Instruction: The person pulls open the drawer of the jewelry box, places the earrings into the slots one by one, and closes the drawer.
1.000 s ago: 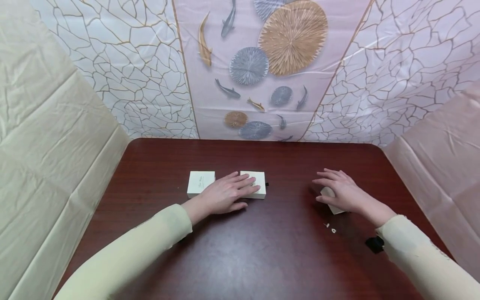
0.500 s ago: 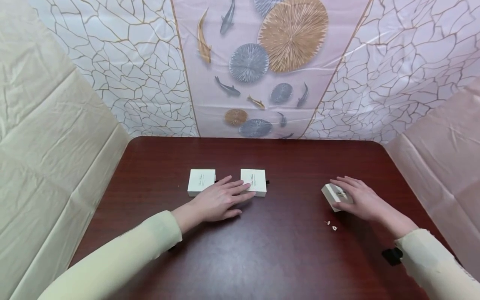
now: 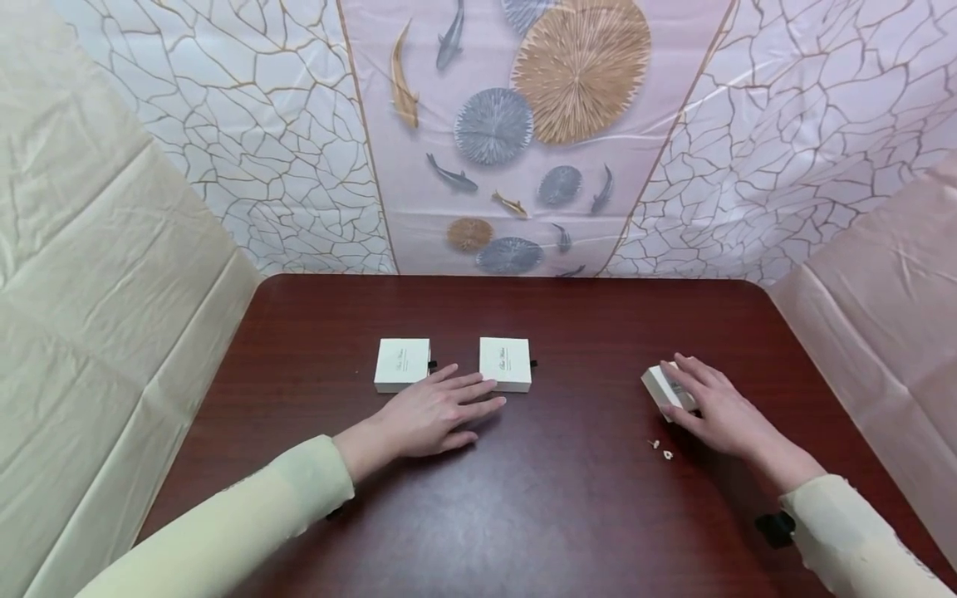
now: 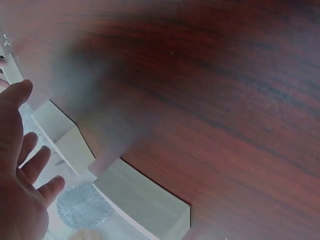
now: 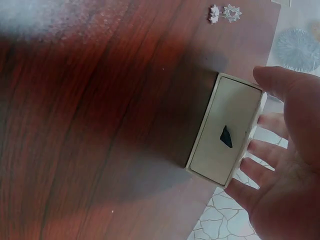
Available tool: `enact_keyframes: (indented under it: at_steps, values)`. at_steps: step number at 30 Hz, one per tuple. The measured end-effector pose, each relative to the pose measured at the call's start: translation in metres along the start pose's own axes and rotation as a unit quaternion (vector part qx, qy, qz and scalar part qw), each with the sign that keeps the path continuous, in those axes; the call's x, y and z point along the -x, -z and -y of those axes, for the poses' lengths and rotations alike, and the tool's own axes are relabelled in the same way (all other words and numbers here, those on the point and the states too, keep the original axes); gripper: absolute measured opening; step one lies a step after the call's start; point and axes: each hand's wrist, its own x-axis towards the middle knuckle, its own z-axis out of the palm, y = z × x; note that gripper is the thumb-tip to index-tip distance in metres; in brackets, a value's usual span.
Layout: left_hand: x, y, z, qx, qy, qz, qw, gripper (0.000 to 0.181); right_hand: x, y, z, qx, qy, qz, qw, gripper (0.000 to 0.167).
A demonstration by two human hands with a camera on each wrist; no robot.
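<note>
Three small white drawer-style gift boxes lie on the dark red-brown table. My left hand [image 3: 429,415] is spread with straight fingers by the near edge of the middle box [image 3: 504,359]; whether the fingertips touch it, I cannot tell. Left of that hand sits the left box [image 3: 402,361]. Over the right box [image 3: 655,386], turned at an angle, my right hand [image 3: 721,411] rests its extended fingers and thumb. The right wrist view shows this box's end face [image 5: 225,110] with a black ribbon tab [image 5: 226,137]. Two small white ornaments like stud earrings [image 5: 231,13] lie nearby.
The wooden table [image 3: 523,507] ends at a patterned cloth backdrop [image 3: 493,208]. Cream cloth [image 3: 97,291] hangs at the left side and pinkish cloth [image 3: 882,332] at the right. Black bands show at both wrists.
My left hand has drawn back toward the lower left, uncovering more of the middle box. My right hand has shifted right and nearer, so the right box's left side shows.
</note>
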Motion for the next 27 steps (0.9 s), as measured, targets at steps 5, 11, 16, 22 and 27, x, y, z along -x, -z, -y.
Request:
enact_keyframes:
  at_steps: [5, 11, 16, 22, 27]
  values:
    - [0.004, 0.002, -0.007, -0.005, 0.008, 0.017, 0.9998, 0.062, -0.001, -0.002, 0.001, 0.003, 0.01, -0.001, 1.0, 0.066]
    - [0.006, 0.007, -0.015, 0.003, 0.028, 0.045, 0.9986, 0.062, -0.01, -0.002, 0.007, 0.007, 0.019, 0.013, 0.9997, 0.065]
    - [0.007, 0.01, -0.022, 0.015, 0.047, 0.052, 0.9974, 0.062, -0.023, -0.006, 0.013, 0.019, 0.056, 0.01, 0.9982, 0.064]
    - [0.011, 0.008, -0.028, 0.018, 0.055, 0.026, 0.998, 0.061, -0.04, -0.012, 0.022, 0.038, 0.097, 0.016, 0.9944, 0.06]
    - [0.014, 0.005, -0.033, 0.011, 0.058, 0.013, 0.9982, 0.06, -0.052, -0.013, 0.029, 0.047, 0.118, 0.026, 0.9916, 0.058]
